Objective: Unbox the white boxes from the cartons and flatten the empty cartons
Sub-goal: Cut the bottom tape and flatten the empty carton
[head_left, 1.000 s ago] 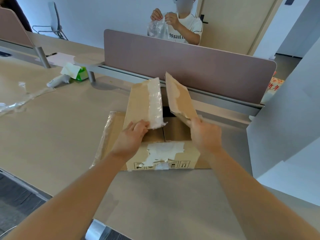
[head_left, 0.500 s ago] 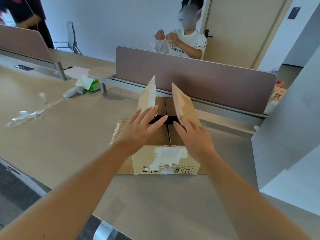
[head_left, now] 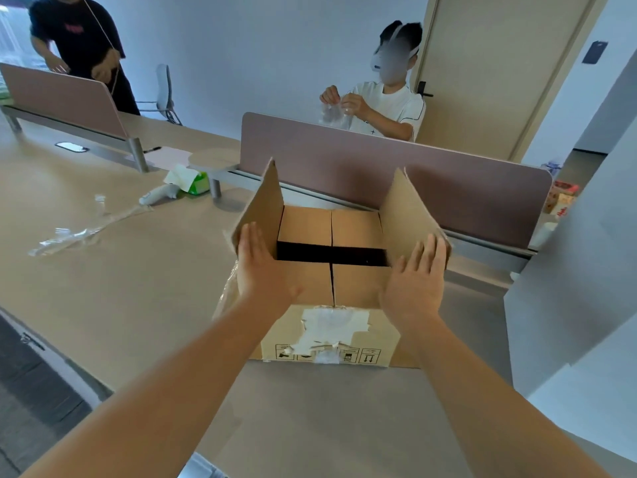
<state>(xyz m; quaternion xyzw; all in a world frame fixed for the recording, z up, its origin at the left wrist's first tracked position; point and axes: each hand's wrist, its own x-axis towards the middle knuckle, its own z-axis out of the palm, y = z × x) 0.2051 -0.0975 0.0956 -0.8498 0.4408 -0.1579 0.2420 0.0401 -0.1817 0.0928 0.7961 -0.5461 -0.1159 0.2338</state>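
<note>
Brown carton on the tan desk, side flaps upright, inner flaps parted over a dark gap, torn white tape on its front, left hand and right hand flat, fingers spread against the flaps

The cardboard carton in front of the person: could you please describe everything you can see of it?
The carton is brown corrugated cardboard, standing upright on the desk. Its two long outer flaps stand raised, the left hand and right hand flat against them. The two inner flaps lie partly closed, leaving a dark gap; contents are hidden. Torn white tape and printed handling symbols mark the near face, and clear film clings to its left side.
</note>
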